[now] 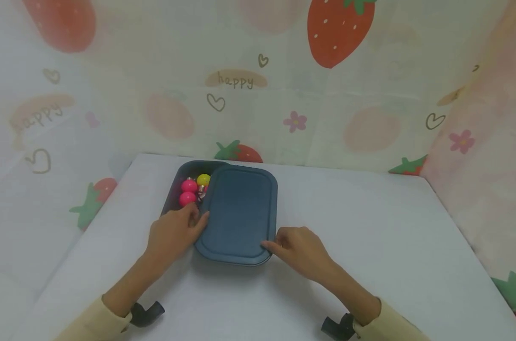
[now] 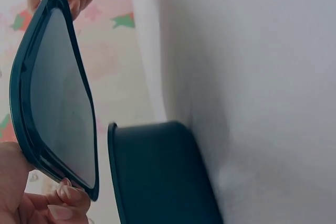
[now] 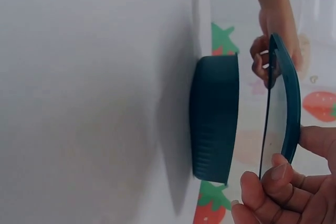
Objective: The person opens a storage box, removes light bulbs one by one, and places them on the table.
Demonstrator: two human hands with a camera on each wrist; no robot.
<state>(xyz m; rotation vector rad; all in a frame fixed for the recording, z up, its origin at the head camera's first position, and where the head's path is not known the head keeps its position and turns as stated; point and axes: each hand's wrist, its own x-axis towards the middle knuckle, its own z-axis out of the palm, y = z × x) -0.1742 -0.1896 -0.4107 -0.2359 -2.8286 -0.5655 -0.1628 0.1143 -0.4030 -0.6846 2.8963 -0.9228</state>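
A dark blue-green rectangular lid (image 1: 241,213) is held over a matching deep box (image 1: 173,195), shifted to its right, so the box's left part shows uncovered. Inside lie pink bulbs (image 1: 189,185) and a yellow bulb (image 1: 204,179), one showing a silvery screw base; the lid hides the rest. My left hand (image 1: 171,229) pinches the lid's left edge, fingers beneath and thumb on top. At the lid's near right corner, my right hand (image 1: 305,251) pinches it the same way. Both wrist views show a gap between the lid (image 3: 294,98) and the box (image 3: 214,119).
The box stands on a white table (image 1: 369,227) toward its back edge. Behind the table hangs a cloth (image 1: 296,71) printed with strawberries and hearts. Black wrist mounts (image 1: 147,314) sit at both sleeves.
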